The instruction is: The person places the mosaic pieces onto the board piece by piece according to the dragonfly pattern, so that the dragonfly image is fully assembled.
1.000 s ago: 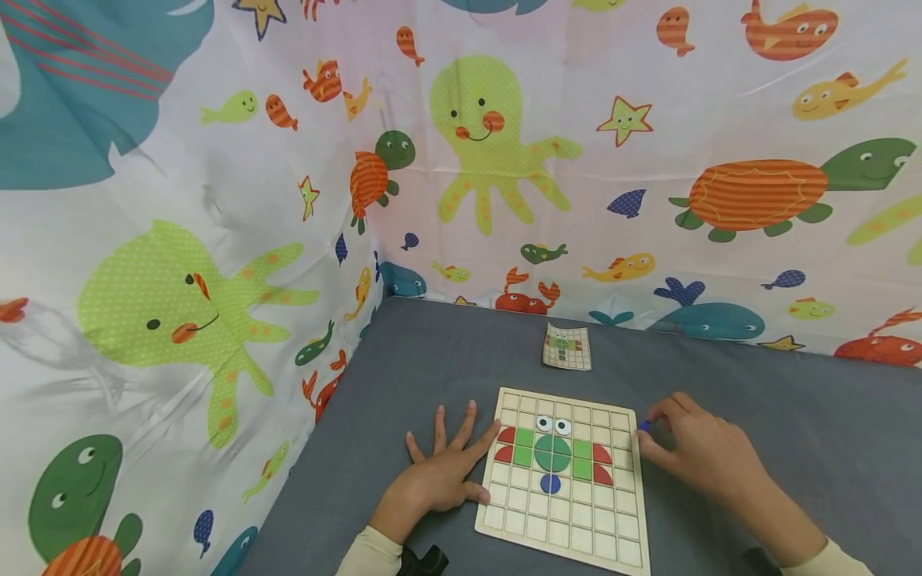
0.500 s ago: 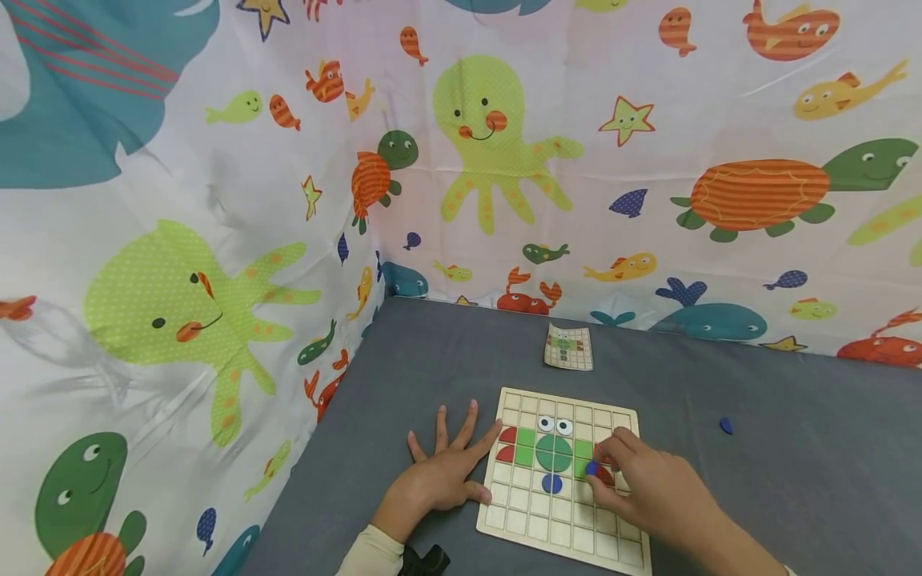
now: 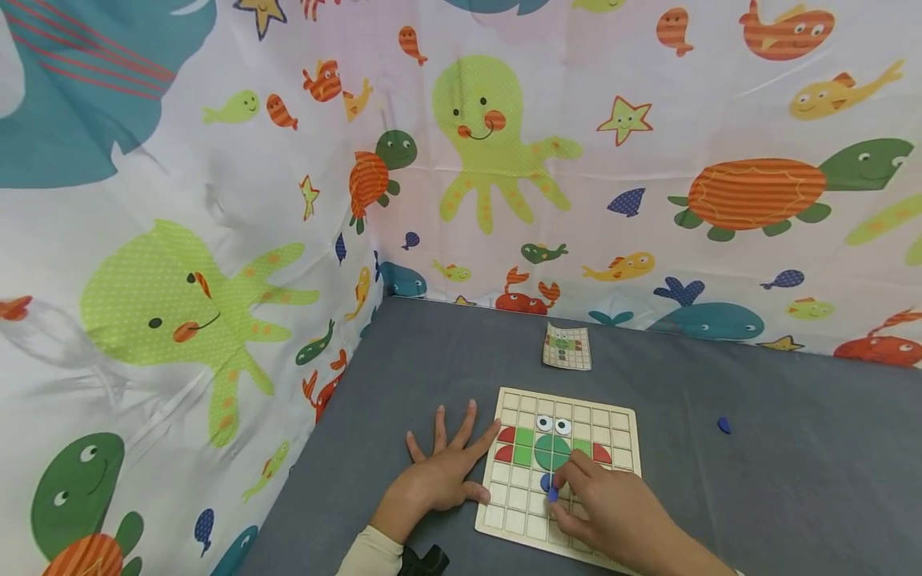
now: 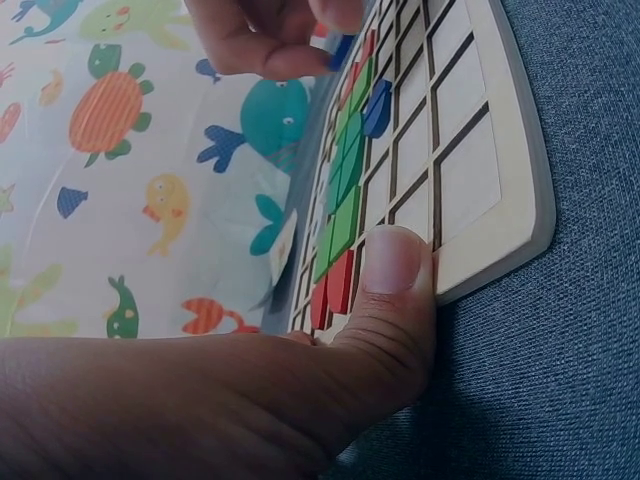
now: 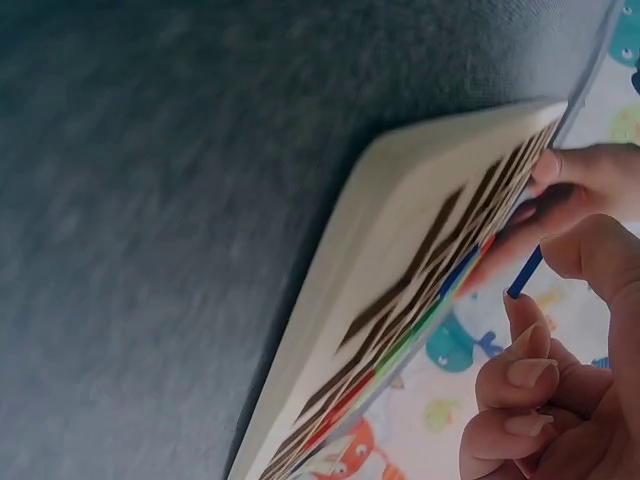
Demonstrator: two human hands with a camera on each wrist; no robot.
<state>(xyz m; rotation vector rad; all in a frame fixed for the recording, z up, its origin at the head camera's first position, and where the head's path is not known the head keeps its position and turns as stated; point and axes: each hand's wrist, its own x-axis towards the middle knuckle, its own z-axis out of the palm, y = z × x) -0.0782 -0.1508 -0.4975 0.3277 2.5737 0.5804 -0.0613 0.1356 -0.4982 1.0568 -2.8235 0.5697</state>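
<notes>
My right hand (image 3: 612,500) pinches a small blue tile (image 3: 553,494) between thumb and index finger, over the lower middle of the wooden grid board (image 3: 515,522). Edge-on in the right wrist view, the held blue tile (image 5: 525,272) looks thin and flat. Just beside it on the board are blue pieces (image 3: 545,482), partly covered by the fingers. The board also bears a green disc (image 3: 551,452), light green squares (image 3: 523,448), red quarter pieces (image 3: 506,444) and two eye tiles (image 3: 554,424). With fingers spread, my left hand (image 3: 435,478) rests at the board's left edge, its thumb (image 4: 393,265) on the rim.
One loose blue piece (image 3: 723,426) lies on the grey cloth (image 3: 807,472) to the right. Behind the board is a small card (image 3: 567,348) printed with a similar grid figure. A sea-animal curtain (image 3: 648,160) borders the cloth at the back and left.
My right hand has carried the blue tile from the board's right side leftward to its lower middle. The loose blue piece on the right came into view. My left hand stayed put.
</notes>
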